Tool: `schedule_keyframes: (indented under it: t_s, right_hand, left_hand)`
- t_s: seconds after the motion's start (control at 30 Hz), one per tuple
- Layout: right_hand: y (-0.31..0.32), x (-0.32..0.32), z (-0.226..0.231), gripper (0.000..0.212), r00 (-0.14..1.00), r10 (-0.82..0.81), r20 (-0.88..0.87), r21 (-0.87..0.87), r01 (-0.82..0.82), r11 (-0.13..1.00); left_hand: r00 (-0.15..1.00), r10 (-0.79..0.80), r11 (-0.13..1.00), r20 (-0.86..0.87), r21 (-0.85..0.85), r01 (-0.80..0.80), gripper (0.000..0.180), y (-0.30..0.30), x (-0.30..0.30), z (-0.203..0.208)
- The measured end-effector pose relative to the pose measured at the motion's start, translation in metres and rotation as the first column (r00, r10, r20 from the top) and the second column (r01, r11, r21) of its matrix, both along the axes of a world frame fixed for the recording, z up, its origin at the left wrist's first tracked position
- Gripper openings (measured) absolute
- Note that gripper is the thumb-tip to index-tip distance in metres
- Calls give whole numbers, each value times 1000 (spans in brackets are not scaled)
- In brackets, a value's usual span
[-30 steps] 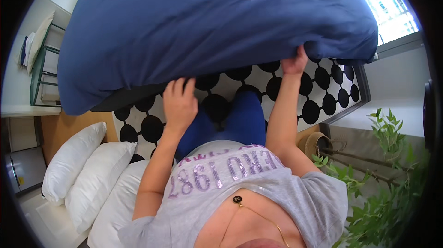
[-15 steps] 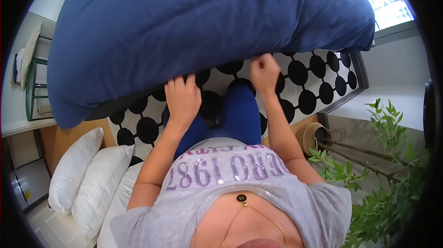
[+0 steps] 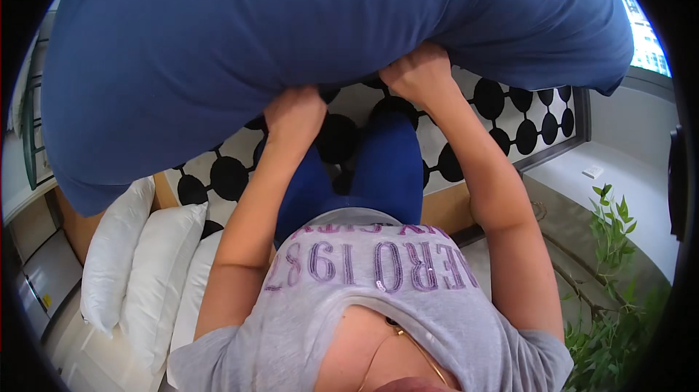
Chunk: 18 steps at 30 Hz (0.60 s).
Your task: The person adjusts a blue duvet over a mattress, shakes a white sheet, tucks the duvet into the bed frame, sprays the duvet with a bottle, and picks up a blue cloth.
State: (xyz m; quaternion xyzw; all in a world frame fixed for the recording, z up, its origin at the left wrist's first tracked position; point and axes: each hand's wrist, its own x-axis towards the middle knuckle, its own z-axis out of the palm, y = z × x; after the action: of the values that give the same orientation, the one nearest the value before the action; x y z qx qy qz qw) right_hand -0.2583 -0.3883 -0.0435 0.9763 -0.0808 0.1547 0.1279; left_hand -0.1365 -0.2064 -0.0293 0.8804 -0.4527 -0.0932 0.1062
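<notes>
A large, puffy blue pillow (image 3: 240,35) fills the upper part of the view, its top running out of the picture. Its near edge curves across in front of my legs, with a drooping corner at each side. My left hand (image 3: 295,114) is closed on this edge, left of the middle, fingertips tucked out of sight under the fabric. Farther right and a little higher, my right hand (image 3: 421,75) grips the same edge, fingers curled in. The cloth is bunched into creases above both hands.
Several white pillows (image 3: 164,275) lean together at my lower left. Beneath me lies a rug with black circles (image 3: 338,137). Leafy green branches (image 3: 619,319) stand at the right, below a white ledge (image 3: 561,173). A dark green metal frame (image 3: 30,130) is at the far left.
Both hands have gone from loosely touching the near edge to gripping it. The blue pillow has risen closer and spreads wider. My right hand has moved up along it.
</notes>
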Motion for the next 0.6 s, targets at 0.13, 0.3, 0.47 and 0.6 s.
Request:
schedule_keyframes:
  t_s: [0.13,0.3,0.47,0.6]
  right_hand:
    - [-1,34,4,28,965,-234,114,308,190,932]
    - [7,-1,6,28,934,-264,-243,264,325,908]
    - [58,-31,47,33,798,-603,8,925,-235,-299]
    - [54,-21,48,32,537,-842,-45,24,-842,-539]
  left_hand:
    - [993,-70,986,100,-144,84,28,-13,16,7]
    - [987,-115,989,-113,79,124,34,21,-13,38]
    - [981,-191,872,15,-457,177,33,100,-50,31]
    - [885,123,707,-449,-586,-396,31,113,-26,15]
